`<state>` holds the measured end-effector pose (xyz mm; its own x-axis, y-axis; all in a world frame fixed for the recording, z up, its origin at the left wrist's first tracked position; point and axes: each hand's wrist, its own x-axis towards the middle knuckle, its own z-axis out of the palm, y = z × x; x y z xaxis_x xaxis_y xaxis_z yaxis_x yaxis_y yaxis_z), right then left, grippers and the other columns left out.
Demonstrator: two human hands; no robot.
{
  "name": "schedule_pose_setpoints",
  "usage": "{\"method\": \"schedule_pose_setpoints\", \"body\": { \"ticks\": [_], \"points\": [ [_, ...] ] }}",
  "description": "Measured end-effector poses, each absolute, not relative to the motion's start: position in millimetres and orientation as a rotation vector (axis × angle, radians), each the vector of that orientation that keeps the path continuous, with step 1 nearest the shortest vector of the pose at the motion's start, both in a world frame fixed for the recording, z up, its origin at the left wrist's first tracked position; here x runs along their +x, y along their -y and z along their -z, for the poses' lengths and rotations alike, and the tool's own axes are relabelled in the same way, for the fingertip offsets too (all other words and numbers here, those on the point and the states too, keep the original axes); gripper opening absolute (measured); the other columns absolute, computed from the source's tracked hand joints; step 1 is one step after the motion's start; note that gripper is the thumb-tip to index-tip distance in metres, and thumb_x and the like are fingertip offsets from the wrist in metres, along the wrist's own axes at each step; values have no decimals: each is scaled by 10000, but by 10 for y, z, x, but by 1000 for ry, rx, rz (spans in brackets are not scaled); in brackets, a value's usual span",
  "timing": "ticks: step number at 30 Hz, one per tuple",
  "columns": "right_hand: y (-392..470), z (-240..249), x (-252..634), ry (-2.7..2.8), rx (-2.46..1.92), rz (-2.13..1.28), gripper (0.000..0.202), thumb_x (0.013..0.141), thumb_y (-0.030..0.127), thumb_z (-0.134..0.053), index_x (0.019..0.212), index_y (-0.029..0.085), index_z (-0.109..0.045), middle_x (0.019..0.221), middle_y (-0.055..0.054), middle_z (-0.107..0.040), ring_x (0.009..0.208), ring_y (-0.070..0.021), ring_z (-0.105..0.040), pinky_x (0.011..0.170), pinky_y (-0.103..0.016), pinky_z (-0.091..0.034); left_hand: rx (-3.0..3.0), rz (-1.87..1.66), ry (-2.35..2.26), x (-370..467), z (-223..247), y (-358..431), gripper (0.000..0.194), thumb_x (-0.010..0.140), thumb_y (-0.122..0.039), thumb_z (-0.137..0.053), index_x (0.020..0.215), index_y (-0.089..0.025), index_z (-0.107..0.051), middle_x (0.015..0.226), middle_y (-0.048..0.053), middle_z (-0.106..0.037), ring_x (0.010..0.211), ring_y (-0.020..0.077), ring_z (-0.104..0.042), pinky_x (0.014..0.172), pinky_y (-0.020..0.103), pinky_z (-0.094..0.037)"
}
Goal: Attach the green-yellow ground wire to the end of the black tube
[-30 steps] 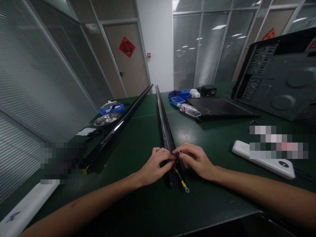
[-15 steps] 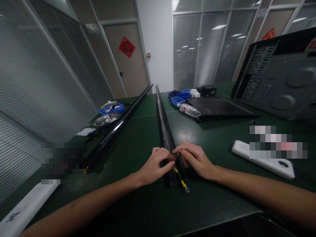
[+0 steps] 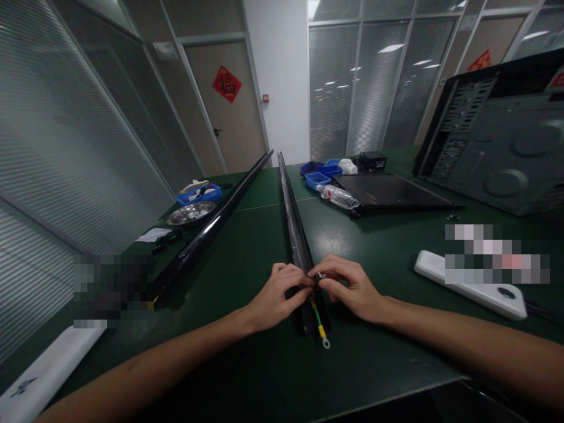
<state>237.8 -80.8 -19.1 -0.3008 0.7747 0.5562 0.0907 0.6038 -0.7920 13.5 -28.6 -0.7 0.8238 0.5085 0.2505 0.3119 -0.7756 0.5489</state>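
Note:
A dark metal rail [image 3: 292, 229] lies lengthwise before me, and both hands meet over its near end. My left hand [image 3: 279, 296] is closed in a pinch at the upper end of a short green-and-yellow ground wire [image 3: 318, 317]. The wire's free ring terminal [image 3: 326, 343] points toward me over the near end of the rail. My right hand [image 3: 355, 288] is closed too, with a small shiny metal fastener [image 3: 320, 275] between thumb and forefinger. Its exact kind is too small to tell. Fingertips hide the wire's upper end.
Another long black rail [image 3: 207, 232] runs along the left. Beyond it are a metal dish [image 3: 191, 213] and a blue basket [image 3: 207, 195]. Rightward lie a plastic bottle [image 3: 338, 197], a flat black panel [image 3: 396, 191], a white device [image 3: 469, 285] and a computer case [image 3: 497, 135].
The wire's ring end has swung slightly left and toward me. My right fingers have shifted a little, and the shiny fastener between them shows more plainly. My left hand has barely moved.

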Motion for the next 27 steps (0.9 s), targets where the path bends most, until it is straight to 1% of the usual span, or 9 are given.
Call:
{"method": "schedule_pose_setpoints", "body": {
  "ticks": [8, 16, 22, 27],
  "points": [
    [814, 146, 2380, 1782, -756, -767, 268, 1072, 333, -489, 1136, 189, -705, 959, -48, -607, 542, -79, -544, 552, -243, -494, 2493, -544, -635, 142, -31, 303, 102, 1006, -251, -568, 1029, -213, -660, 1054, 20, -723, 1050, 216, -618, 995, 384, -335],
    [800, 188, 2390, 1782, -764, -789, 314, 1085, 366, -446, 1159, 195, -699, 957, -49, -603, 553, -90, -550, 549, -248, -486, 2498, -541, -653, 140, -15, 295, 115, 1003, -283, -568, 1014, -213, -658, 1022, 18, -723, 1026, 217, -619, 993, 388, -336],
    [804, 171, 2379, 1771, -751, -788, 297, 1081, 355, -462, 1138, 191, -702, 932, -42, -602, 547, -86, -545, 549, -241, -491, 2489, -553, -635, 142, -39, 307, 82, 1000, -250, -580, 996, -212, -653, 1016, 7, -719, 1014, 206, -622, 976, 378, -332],
    [814, 164, 2377, 1767, -734, -785, 217, 1035, 331, -576, 1135, 189, -706, 962, -43, -607, 552, -80, -556, 529, -227, -489, 2492, -581, -587, 137, -9, 300, 109, 1016, -211, -573, 1072, -234, -664, 1087, 2, -729, 1070, 203, -620, 994, 383, -316]
  ]
}}
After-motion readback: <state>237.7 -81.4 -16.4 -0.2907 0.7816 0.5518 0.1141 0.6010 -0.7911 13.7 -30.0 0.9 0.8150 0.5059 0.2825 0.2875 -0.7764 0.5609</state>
